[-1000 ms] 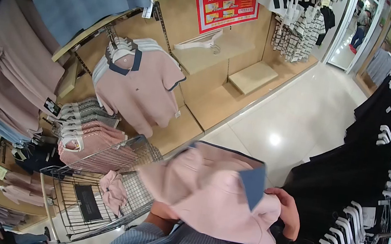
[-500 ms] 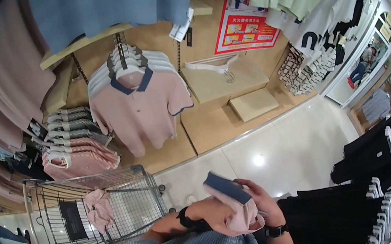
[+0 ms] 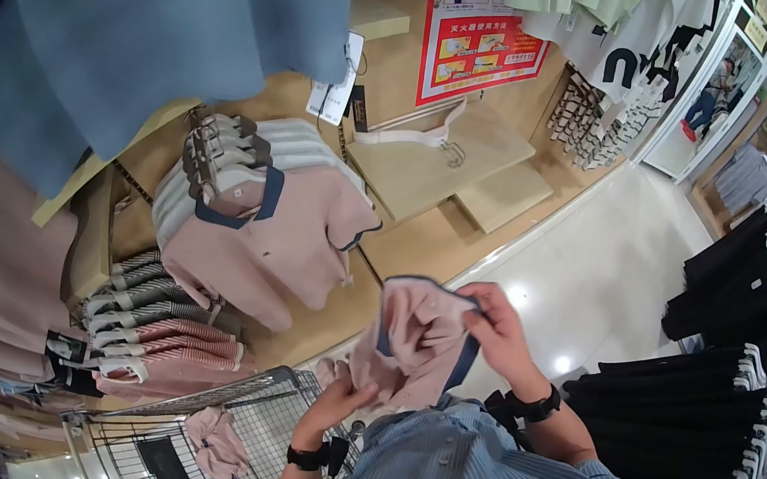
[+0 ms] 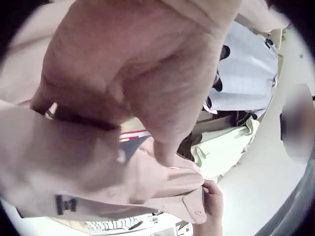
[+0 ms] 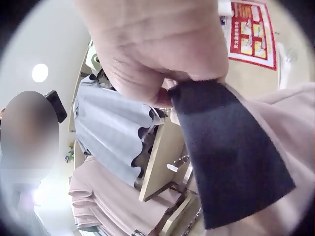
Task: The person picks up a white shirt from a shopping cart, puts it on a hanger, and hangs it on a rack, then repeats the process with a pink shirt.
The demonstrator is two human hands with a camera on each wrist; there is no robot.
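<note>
A pink polo shirt with a dark blue collar hangs bunched between my two hands in front of my chest. My right hand pinches it at the collar, thumb on the near side. The right wrist view shows the dark blue collar running down from those fingers. Lower and to the left, my left hand grips the shirt's pink cloth, its thumb lying over the fabric. In the left wrist view, a small dark mark shows on the shirt, and the left fingertips are partly hidden by cloth.
A wire shopping cart with a crumpled pink garment in it stands at lower left. Matching polo shirts hang on the wall ahead. Bare hangers lie on a shelf. Black garments hang on a rack at right.
The shirt was spread wide, then folded close to my body with my hands near each other. Now my hands are apart, the right raised forward and the left moved leftward.
</note>
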